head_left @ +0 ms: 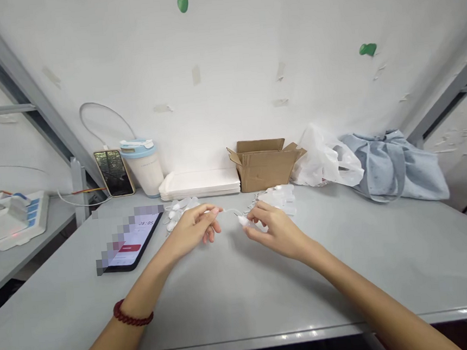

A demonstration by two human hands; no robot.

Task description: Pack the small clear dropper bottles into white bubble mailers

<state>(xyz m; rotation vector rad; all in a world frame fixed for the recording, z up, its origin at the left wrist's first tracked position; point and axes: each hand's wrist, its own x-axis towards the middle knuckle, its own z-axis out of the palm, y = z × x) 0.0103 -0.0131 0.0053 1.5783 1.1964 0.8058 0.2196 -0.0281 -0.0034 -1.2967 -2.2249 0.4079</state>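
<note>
Between my two hands runs a short, thin white cord (231, 211). My left hand (195, 226) pinches one end of it between thumb and forefinger, with the other fingers curled loosely. At the cord's other end is a small white plastic piece (243, 220), which my right hand (273, 227) grips with its fingertips; those fingers partly hide it, so its exact kind is unclear. Behind my right hand lies a pile of translucent white pieces (281, 197) with some metal bits. Similar white pieces with cords (179, 209) lie behind my left hand.
On the grey table (244, 299), a phone with a lit screen (135, 241) lies left. Along the wall stand another phone (114, 173), a cup (143, 169), stacked white trays (201, 183), an open cardboard box (266, 169), a plastic bag (324, 159) and a blue cloth bag (417, 170).
</note>
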